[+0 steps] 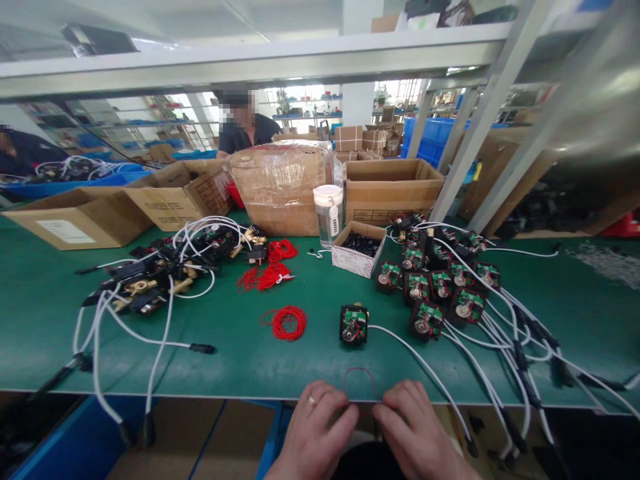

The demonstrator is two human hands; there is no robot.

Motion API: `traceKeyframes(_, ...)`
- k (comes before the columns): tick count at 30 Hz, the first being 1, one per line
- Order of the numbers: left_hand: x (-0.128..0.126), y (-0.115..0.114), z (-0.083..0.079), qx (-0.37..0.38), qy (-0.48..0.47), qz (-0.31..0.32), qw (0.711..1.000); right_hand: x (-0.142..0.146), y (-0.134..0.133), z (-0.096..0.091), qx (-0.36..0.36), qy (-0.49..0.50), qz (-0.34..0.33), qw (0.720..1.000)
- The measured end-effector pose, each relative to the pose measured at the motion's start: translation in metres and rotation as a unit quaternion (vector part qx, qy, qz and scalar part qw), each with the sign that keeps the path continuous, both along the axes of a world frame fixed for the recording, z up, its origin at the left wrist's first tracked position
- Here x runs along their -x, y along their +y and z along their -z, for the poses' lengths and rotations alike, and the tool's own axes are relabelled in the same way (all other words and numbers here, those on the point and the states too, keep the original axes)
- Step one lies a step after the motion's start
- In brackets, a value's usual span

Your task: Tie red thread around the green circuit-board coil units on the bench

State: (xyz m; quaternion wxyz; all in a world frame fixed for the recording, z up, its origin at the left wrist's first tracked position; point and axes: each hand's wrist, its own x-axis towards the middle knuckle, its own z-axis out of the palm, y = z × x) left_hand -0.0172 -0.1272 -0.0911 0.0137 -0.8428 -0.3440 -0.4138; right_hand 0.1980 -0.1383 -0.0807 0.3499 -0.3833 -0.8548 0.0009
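Note:
A short thin red wire (361, 370) arches up between my two hands at the table's front edge. One end is pinched in my left hand (321, 427), which wears a ring. The other end sits between the thumb and fingers of my right hand (413, 430). Just beyond the wire lies a single black square module (354, 325) with a green circuit board, its white cable (420, 357) running down past my right hand. A coil of red wire (289, 323) rests to the left of that module.
More red wire bundles (273, 275) lie behind the coil. Brass-fitted modules with white cables (150, 283) are piled left; several circuit-board modules (443, 283) crowd the right. A small box of black parts (357, 250), a lidded jug (329, 217) and cardboard boxes (280, 187) stand behind. A person (245, 130) is across the table.

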Motion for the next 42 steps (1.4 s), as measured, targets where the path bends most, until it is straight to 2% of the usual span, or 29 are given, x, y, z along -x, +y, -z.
traceKeyframes(4,0.001,0.000,-0.004,0.032,-0.009,0.029,0.999,0.000,-0.001,-0.001,0.033,0.017,-0.013,0.999)
traceKeyframes(7,0.002,0.000,-0.013,0.080,-0.005,0.039,0.996,0.000,0.000,-0.006,0.083,0.045,-0.025,0.995)
traceKeyframes(10,0.005,0.006,-0.028,0.139,-0.004,0.057,0.989,0.000,0.007,-0.018,0.140,0.091,-0.027,0.986)
traceKeyframes(14,0.011,0.027,-0.054,0.216,-0.032,0.073,0.973,0.001,0.026,-0.040,0.211,0.152,-0.014,0.966)
traceKeyframes(19,0.013,0.053,-0.084,0.349,-0.090,0.043,0.932,0.006,0.052,-0.063,0.275,0.184,-0.013,0.944)
traceKeyframes(23,0.009,0.067,-0.099,0.409,-0.119,0.005,0.905,0.012,0.066,-0.074,0.293,0.206,0.015,0.934)
traceKeyframes(29,0.005,0.088,-0.105,0.435,-0.134,-0.040,0.889,0.020,0.087,-0.078,0.292,0.231,0.044,0.927)
traceKeyframes(33,0.005,0.098,-0.106,0.461,-0.166,-0.045,0.870,0.024,0.098,-0.075,0.304,0.242,0.058,0.919)
traceKeyframes(39,0.005,0.108,-0.102,0.449,-0.161,-0.044,0.878,0.025,0.105,-0.065,0.309,0.243,0.064,0.917)
traceKeyframes(42,0.003,0.114,-0.101,0.459,-0.176,-0.041,0.870,0.024,0.108,-0.064,0.304,0.239,0.077,0.919)
